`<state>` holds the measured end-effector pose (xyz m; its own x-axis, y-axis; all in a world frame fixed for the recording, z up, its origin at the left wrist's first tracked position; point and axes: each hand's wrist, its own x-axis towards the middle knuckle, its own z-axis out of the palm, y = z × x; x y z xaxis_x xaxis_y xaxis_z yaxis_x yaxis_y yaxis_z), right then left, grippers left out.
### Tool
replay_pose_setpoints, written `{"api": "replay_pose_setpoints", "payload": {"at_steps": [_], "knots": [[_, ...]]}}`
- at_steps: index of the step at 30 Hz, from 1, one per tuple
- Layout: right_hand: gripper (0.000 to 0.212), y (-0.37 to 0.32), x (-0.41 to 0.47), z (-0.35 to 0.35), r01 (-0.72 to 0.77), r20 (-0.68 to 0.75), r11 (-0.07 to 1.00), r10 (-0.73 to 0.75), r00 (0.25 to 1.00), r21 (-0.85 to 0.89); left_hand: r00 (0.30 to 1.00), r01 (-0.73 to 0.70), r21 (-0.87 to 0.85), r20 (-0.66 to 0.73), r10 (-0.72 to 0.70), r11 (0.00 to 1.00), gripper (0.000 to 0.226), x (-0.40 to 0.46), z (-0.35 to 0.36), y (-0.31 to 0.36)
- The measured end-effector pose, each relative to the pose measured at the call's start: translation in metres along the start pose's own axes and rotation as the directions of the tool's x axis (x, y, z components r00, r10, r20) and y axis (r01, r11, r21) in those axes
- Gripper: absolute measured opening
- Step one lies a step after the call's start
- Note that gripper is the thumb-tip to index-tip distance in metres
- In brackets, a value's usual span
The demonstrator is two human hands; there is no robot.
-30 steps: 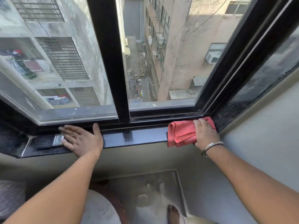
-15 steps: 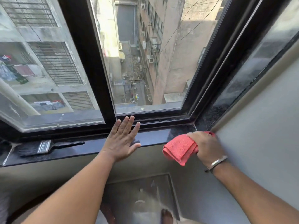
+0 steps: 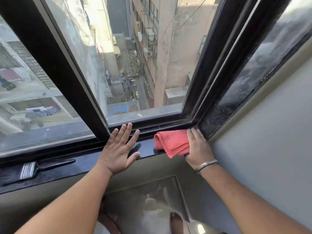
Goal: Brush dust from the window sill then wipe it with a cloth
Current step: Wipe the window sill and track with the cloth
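Observation:
A glossy black window sill runs along the bottom of the window. My right hand presses a folded red cloth onto the sill's right end, in the corner by the frame. My left hand lies flat with fingers spread on the sill just left of the cloth, fingertips at the window track. A black paint brush with a metal ferrule lies on the sill at the far left, apart from both hands.
Black window frames and closed glass stand right behind the sill. A dark stone reveal and grey wall close off the right side. Below are a floor and my foot.
My left hand left the brush on the sill and moved right to rest near the cloth. My right hand lifted the cloth off the edge, then pressed it back into the right corner.

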<state>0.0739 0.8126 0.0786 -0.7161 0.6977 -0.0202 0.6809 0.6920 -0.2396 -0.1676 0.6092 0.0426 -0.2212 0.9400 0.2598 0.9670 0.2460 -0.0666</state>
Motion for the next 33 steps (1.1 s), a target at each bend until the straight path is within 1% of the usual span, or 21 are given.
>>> {"api": "replay_pose_setpoints", "payload": {"at_steps": [2, 3, 5, 6, 8, 9, 12, 14, 17, 19, 20, 24, 26, 27, 28, 29, 31, 33], "knots": [[0.094, 0.004, -0.008, -0.001, 0.046, 0.036, 0.998, -0.045, 0.998, -0.041, 0.999, 0.008, -0.01, 0.034, -0.007, 1.0, 0.08, 0.001, -0.003, 0.001], [0.101, 0.003, -0.011, 0.0, 0.067, 0.057, 0.992, -0.061, 0.996, -0.105, 0.999, 0.01, -0.016, 0.047, -0.009, 1.0, 0.08, 0.001, -0.004, 0.001], [0.122, -0.008, -0.011, 0.003, 0.05, 0.111, 0.971, -0.024, 0.994, -0.235, 0.997, 0.01, -0.024, 0.072, -0.009, 1.0, 0.079, 0.002, -0.006, 0.0], [0.132, -0.017, -0.01, 0.004, 0.011, 0.123, 0.966, 0.022, 0.992, -0.259, 0.997, 0.01, -0.025, 0.082, -0.008, 1.0, 0.078, 0.002, -0.007, 0.0], [0.146, -0.038, -0.005, 0.01, -0.053, 0.141, 0.973, 0.086, 0.986, -0.226, 0.995, 0.014, -0.025, 0.102, -0.011, 1.0, 0.078, 0.001, -0.009, 0.001], [0.149, -0.048, -0.002, 0.014, -0.059, 0.158, 0.979, 0.09, 0.983, -0.196, 0.994, 0.019, -0.026, 0.108, -0.016, 0.999, 0.079, 0.001, -0.01, 0.001], [0.151, -0.06, 0.003, 0.021, -0.046, 0.207, 0.994, 0.065, 0.976, -0.096, 0.993, 0.029, -0.024, 0.112, -0.026, 0.999, 0.082, 0.002, -0.011, 0.001], [0.154, -0.049, 0.003, 0.017, -0.026, 0.21, 0.995, 0.045, 0.977, -0.094, 0.995, 0.024, -0.011, 0.1, -0.023, 1.0, 0.082, 0.002, -0.01, 0.001], [0.159, -0.029, -0.003, 0.007, -0.099, 0.104, 0.983, 0.115, 0.988, -0.152, 0.996, 0.028, -0.005, 0.084, -0.028, 1.0, 0.083, 0.002, -0.011, 0.003], [0.159, -0.035, -0.005, 0.007, -0.115, 0.068, 0.982, 0.126, 0.99, -0.15, 0.997, 0.027, 0.003, 0.075, -0.027, 1.0, 0.083, 0.003, -0.011, 0.004], [0.158, -0.045, -0.005, 0.01, -0.086, 0.088, 0.987, 0.098, 0.991, -0.135, 0.997, 0.026, 0.008, 0.077, -0.027, 1.0, 0.083, 0.003, -0.011, 0.004], [0.153, -0.078, -0.008, 0.03, 0.146, 0.169, 0.987, -0.133, 0.977, -0.066, 0.995, 0.022, 0.027, 0.093, -0.025, 0.999, 0.078, 0.002, -0.014, 0.003], [0.151, -0.073, -0.009, 0.03, 0.18, 0.166, 0.98, -0.164, 0.972, -0.085, 0.996, 0.029, 0.039, 0.081, -0.032, 0.999, 0.079, 0.001, -0.015, 0.003], [0.149, -0.064, -0.01, 0.028, 0.169, 0.146, 0.979, -0.152, 0.977, -0.111, 0.997, 0.031, 0.046, 0.066, -0.034, 0.998, 0.08, 0.0, -0.015, 0.004], [0.148, -0.055, -0.012, 0.024, 0.124, 0.112, 0.982, -0.108, 0.988, -0.14, 0.999, 0.031, 0.052, 0.042, -0.033, 0.998, 0.081, -0.002, -0.015, 0.004], [0.147, -0.045, -0.013, 0.02, 0.043, 0.065, 0.985, -0.032, 0.997, -0.166, 0.999, 0.027, 0.057, 0.016, -0.028, 0.998, 0.081, -0.006, -0.014, 0.003], [0.144, -0.033, -0.014, 0.013, -0.123, -0.02, 0.975, 0.122, 0.992, -0.187, 1.0, 0.009, 0.07, -0.027, -0.007, 0.998, 0.079, -0.021, -0.012, -0.003], [0.14, -0.036, -0.011, 0.01, -0.193, -0.065, 0.969, 0.185, 0.981, -0.156, 0.999, 0.004, 0.081, -0.053, 0.0, 0.997, 0.078, -0.043, -0.01, -0.016]]}}
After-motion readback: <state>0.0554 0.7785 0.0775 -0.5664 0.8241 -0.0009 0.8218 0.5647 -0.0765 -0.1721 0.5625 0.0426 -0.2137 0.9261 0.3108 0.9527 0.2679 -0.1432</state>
